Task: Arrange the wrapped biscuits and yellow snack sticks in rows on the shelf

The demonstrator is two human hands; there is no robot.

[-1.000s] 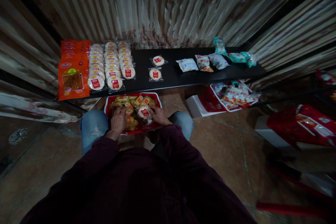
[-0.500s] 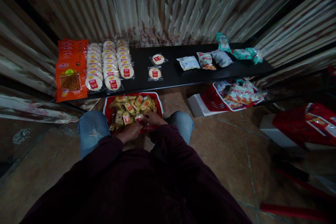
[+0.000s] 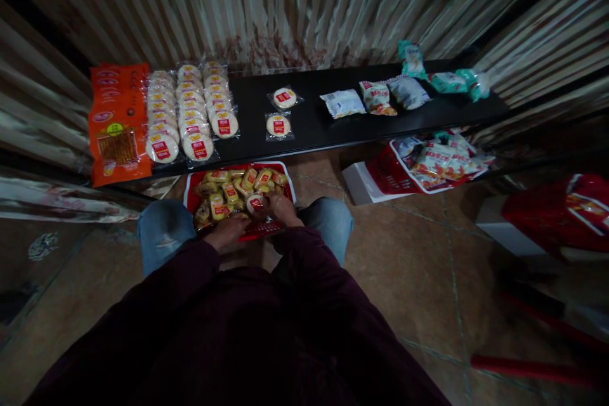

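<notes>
Between my knees is a red basket [image 3: 290,185] with a white rim, filled with small yellow-wrapped snacks [image 3: 230,193]. My right hand [image 3: 280,208] is closed on the edge of a round white cracker packet [image 3: 255,204] in the basket's near right part. At the basket's near left edge lies my left hand [image 3: 231,228], its fingers dim and partly blurred, so what they hold, if anything, cannot be made out. On the black shelf [image 3: 304,98] above, two single round crackers [image 3: 284,98] lie right of three overlapping rows of cracker packets [image 3: 192,108].
Orange snack bags [image 3: 120,127] lie at the shelf's left end. White and teal bags [image 3: 342,103] lie on its right half. A second red basket [image 3: 386,171] of bags leans on a white box [image 3: 360,184]. Another red basket [image 3: 537,216] stands far right.
The round cracker packet by my right hand shows more fully. My left hand has shifted slightly left and up, away from my right hand. The view has moved a little.
</notes>
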